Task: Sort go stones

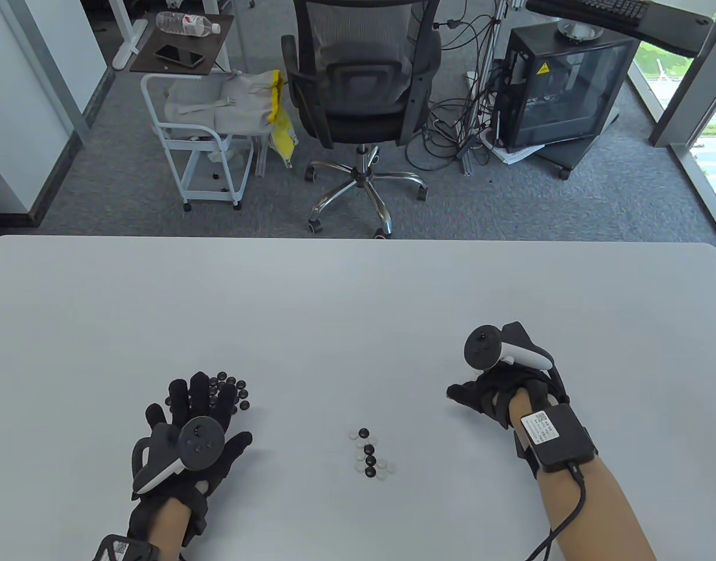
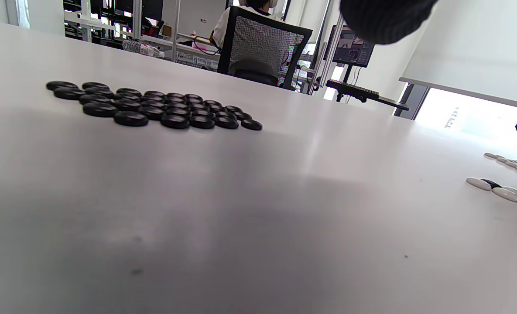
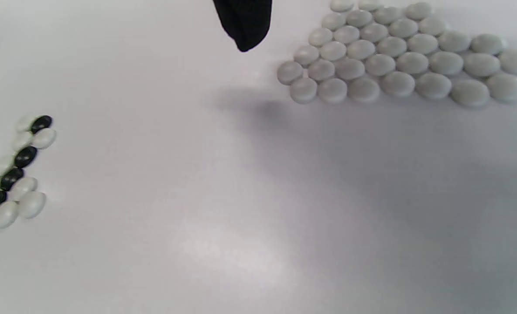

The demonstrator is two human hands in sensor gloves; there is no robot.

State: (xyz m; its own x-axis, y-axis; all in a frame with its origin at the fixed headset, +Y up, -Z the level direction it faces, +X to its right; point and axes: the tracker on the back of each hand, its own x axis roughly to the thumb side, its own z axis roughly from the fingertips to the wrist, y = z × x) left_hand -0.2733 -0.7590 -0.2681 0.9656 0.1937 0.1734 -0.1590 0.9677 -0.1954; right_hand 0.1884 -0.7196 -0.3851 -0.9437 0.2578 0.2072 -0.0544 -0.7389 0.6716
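Mostly sorted. Black stones massed under the flat, spread left hand; white stones packed beneath the empty, loosely curled right hand. Between both, mid-counter, a mixed cluster: 4 black, several white, left to separate.

Little lettering shows, and none of it can be read.
A yellow triangular warning sign sits on the dark glass front of the black cabinet on the floor beyond the table; its symbol is too small to make out. A white label with dark print lies on the black box strapped at the right wrist, the lines too fine to read. The clear plastic bottle on the small brown side table carries a red and white label with illegible print. A similar white label at the left wrist is likewise unreadable.
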